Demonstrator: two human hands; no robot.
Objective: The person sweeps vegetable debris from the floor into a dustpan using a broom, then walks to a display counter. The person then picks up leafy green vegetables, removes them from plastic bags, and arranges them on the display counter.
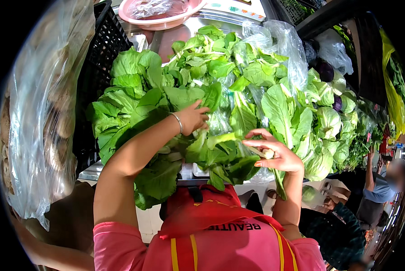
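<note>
A wide heap of leafy greens (219, 67) with pale stalks lies before me on a metal counter, some of it over clear plastic. My left hand (193, 118), with a silver bracelet at its wrist, rests among the leaves left of centre. Its fingers are apart and partly curled, and I see nothing gripped in them. Nearer the right side, my right hand (278, 154) holds a leafy green by its stalk, the pale cut end (268, 154) showing between thumb and fingers. Large leaves (158, 179) hang over the counter's front edge below my left forearm.
Round green cabbages (328, 122) and a purple cabbage (325, 70) are piled at right. A clear plastic bag (290, 47) touches the greens. Behind sits a pink basin (158, 24). At left are a black crate (104, 44) and plastic-wrapped brown produce (62, 101). People (378, 189) stand at far right.
</note>
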